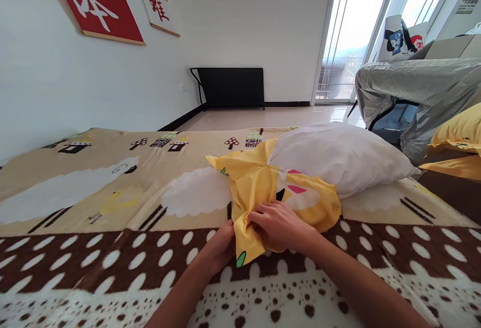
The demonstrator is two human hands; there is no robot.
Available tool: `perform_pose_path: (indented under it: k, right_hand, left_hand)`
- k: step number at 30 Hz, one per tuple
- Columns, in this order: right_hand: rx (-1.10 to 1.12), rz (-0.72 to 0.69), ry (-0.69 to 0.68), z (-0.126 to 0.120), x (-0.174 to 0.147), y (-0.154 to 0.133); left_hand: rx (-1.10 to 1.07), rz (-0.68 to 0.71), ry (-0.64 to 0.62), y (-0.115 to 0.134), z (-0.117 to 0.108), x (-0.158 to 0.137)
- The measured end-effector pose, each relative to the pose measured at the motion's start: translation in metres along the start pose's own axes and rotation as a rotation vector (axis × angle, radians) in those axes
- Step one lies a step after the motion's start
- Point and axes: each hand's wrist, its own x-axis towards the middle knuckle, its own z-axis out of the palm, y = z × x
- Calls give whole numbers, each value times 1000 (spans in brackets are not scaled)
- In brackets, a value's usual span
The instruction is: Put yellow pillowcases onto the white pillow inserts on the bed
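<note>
A yellow pillowcase (252, 177) with a cartoon print covers the near left end of a white pillow (338, 152), and the pillow's far right part lies bare. My right hand (280, 223) is closed on bunched cloth near the case's front left corner. At the left edge of that same corner, my left hand (222, 248) grips the pillowcase, its fingertips hidden behind the fabric. One corner of the case points away to the left, and another hangs toward me with a green leaf print.
Beneath everything spreads a patterned blanket (90, 258) with brown and beige areas. Another yellow cloth item (460, 132) lies on a dark brown surface at the right. Beyond stand a silver-covered table (417, 77) and a black panel (231, 87) against the wall.
</note>
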Motion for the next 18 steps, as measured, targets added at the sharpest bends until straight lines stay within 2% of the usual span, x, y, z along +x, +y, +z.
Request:
perform_pose_path:
  k: [5, 10, 13, 18]
  right_hand:
    - [95, 45, 14, -13, -4, 3]
    - [256, 72, -7, -23, -6, 4]
    - [201, 97, -36, -22, -6, 4]
    - [-10, 100, -53, -20, -6, 5]
  left_hand:
    - [25, 14, 53, 2, 6, 1]
    - [46, 76, 213, 5, 11, 2]
    - [31, 158, 291, 3, 9, 6]
    - [-13, 247, 379, -2, 7, 13]
